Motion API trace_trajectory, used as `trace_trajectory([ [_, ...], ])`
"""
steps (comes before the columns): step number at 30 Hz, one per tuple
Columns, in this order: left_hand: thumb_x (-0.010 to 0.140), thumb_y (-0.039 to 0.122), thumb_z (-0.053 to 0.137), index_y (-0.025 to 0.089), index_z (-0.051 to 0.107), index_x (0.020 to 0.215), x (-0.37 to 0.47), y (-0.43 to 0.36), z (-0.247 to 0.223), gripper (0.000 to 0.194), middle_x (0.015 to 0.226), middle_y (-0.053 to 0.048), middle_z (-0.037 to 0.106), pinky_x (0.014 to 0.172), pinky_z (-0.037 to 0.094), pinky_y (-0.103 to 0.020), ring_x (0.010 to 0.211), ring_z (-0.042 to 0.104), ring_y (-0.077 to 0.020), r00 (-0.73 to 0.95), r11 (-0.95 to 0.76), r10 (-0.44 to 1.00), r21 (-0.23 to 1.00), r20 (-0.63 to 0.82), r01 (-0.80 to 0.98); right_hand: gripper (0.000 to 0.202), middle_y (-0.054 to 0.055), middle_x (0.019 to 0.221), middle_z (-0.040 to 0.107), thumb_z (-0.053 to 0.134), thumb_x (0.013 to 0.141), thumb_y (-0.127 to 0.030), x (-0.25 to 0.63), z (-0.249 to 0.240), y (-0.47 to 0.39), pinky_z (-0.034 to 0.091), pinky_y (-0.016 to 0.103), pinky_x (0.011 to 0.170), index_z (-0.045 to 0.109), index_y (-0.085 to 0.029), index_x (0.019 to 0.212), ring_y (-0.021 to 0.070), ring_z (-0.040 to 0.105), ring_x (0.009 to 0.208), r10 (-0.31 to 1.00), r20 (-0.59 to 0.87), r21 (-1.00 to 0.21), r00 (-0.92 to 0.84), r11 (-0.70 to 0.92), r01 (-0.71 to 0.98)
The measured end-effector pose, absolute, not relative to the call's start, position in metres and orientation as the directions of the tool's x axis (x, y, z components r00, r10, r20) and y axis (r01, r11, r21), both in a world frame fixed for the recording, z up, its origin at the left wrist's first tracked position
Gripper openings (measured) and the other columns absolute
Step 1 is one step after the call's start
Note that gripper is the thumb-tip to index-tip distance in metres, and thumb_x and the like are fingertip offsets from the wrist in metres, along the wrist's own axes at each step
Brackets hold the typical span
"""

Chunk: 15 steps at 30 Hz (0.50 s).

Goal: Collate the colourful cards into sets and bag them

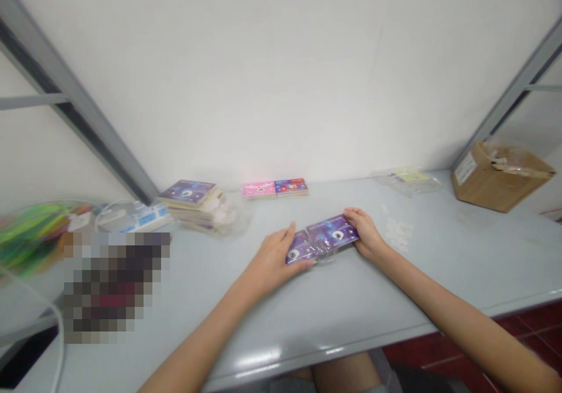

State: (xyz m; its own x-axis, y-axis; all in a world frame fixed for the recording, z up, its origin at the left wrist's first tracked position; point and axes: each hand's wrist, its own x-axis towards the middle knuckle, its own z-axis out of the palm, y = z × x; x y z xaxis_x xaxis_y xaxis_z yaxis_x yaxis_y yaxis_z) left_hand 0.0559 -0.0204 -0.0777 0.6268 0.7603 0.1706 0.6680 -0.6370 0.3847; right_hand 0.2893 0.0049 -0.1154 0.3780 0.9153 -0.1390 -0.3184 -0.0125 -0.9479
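Your left hand (274, 261) has its thumb and fingers parted just the thickness of the purple cards (331, 233), clamping their left end; your right hand (363, 232) pinches the right end. Both forearms reach in from the near edge, angled toward each other. You hold two purple faces side by side above the table (333, 317), long axis running left-right, right end tilted farther away. Beyond lie two small stacks, one pink (259, 190), one red-blue (291, 187), and one box (500, 176).

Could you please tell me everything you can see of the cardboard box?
The brown cardboard box stands upright at the far right of the table, near the wall. A white label is on its left side. Its top is open, showing clear, crinkled plastic. Neither hand touches it.
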Motion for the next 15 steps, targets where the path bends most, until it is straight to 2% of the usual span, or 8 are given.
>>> trace_trajectory([
  [3, 0.077, 0.062, 0.043, 0.011, 0.02, 0.137, 0.056, -0.021, -0.078, 0.083, 0.129, -0.015, 0.042, 0.096, 0.031, -0.038, 0.114, 0.041, -0.0262, 0.623, -0.633, 0.764, 0.384, 0.168, 0.672, 0.019, -0.004, 0.056, 0.05, 0.065, 0.058, -0.025, 0.288, -0.116, 0.004, 0.036, 0.022, 0.045, 0.051, -0.02, 0.069, 0.009, 0.045, 0.047, 0.937, -0.142, -0.947, 0.319, -0.035, -0.318],
  [6, 0.076, 0.063, 0.043, 0.012, 0.02, 0.137, 0.057, -0.021, -0.078, 0.083, 0.128, -0.015, 0.044, 0.095, 0.032, -0.039, 0.113, 0.042, -0.0269, 0.622, -0.629, 0.766, 0.384, 0.162, 0.676, 0.019, -0.001, 0.061, 0.058, 0.066, 0.061, -0.032, 0.284, -0.112, -0.001, 0.04, 0.023, 0.051, 0.055, -0.019, 0.071, 0.0104, 0.051, 0.052, 0.98, -0.115, -0.955, 0.161, -0.065, -0.289],
  [10, 0.076, 0.063, 0.044, 0.014, 0.021, 0.137, 0.056, -0.022, -0.076, 0.082, 0.128, -0.014, 0.044, 0.094, 0.032, -0.039, 0.113, 0.042, -0.0278, 0.612, -0.622, 0.773, 0.383, 0.165, 0.683, 0.028, 0.005, 0.081, 0.066, 0.06, 0.07, -0.044, 0.276, -0.103, -0.011, 0.043, 0.025, 0.06, 0.061, -0.018, 0.081, 0.0107, 0.055, 0.058, 0.987, -0.058, -0.974, -0.149, -0.088, -0.206],
  [13, 0.075, 0.062, 0.046, 0.013, 0.022, 0.137, 0.056, -0.022, -0.077, 0.082, 0.126, -0.014, 0.045, 0.094, 0.032, -0.04, 0.113, 0.042, -0.0278, 0.607, -0.614, 0.779, 0.392, 0.158, 0.685, 0.033, 0.004, 0.097, 0.066, 0.059, 0.071, -0.044, 0.272, -0.098, -0.018, 0.043, 0.025, 0.064, 0.06, -0.02, 0.093, 0.0095, 0.055, 0.061, 0.935, -0.048, -0.987, -0.351, -0.099, -0.128],
  [15, 0.075, 0.062, 0.046, 0.013, 0.022, 0.137, 0.056, -0.022, -0.077, 0.082, 0.126, -0.014, 0.045, 0.094, 0.032, -0.04, 0.113, 0.042, -0.0275, 0.603, -0.606, 0.783, 0.404, 0.152, 0.685, 0.035, 0.004, 0.106, 0.063, 0.058, 0.073, -0.043, 0.272, -0.096, -0.02, 0.043, 0.025, 0.068, 0.058, -0.021, 0.1, 0.0089, 0.056, 0.064, 0.906, -0.033, -0.991, -0.422, -0.086, -0.107],
])
